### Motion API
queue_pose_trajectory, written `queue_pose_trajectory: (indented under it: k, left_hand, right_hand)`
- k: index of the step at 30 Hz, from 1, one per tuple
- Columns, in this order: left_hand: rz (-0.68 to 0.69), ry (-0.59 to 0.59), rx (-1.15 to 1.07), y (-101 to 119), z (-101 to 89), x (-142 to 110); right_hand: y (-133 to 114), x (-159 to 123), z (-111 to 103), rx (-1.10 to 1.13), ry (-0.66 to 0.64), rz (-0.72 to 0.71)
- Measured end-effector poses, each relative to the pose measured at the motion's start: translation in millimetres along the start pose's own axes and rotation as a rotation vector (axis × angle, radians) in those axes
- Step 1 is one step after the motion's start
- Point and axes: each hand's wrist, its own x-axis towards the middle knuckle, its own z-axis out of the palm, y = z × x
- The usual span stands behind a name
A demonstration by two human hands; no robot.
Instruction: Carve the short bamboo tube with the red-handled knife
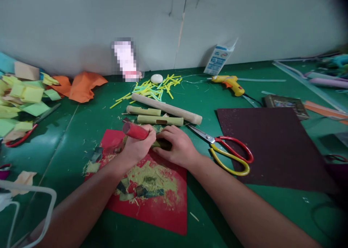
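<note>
Presumably stiff, light, apt to roll or split: tube (162, 143) over mat's (168, 219) far half; I see left hand (141, 143) closed round handle (135, 131); right hand (179, 144) clasping tube, fingers curled; I'd grip right end, clear of handle.

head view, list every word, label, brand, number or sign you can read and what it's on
No text can be read with certainty.
Blue-and-white carton: printed marks and a small logo, too small and blurred to read.
Upright device: pixelated, nothing readable.
Small dark box: too blurred to tell whether its patterned face bears lettering.
</note>
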Motion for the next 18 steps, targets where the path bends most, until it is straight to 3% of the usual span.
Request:
queue_pose_trajectory:
  k: [13,18]
  left_hand:
    - [-0.033,0.038,-0.088,1.5,1.6,-1.0]
    - [-0.046,-0.001,-0.189,-4.3,-3.2,0.9]
  right_hand:
    - [-0.5,0.1,0.4,0.009,-0.003,0.007]
    - [-1.2,0.0,-0.6,0.016,-0.002,0.019]
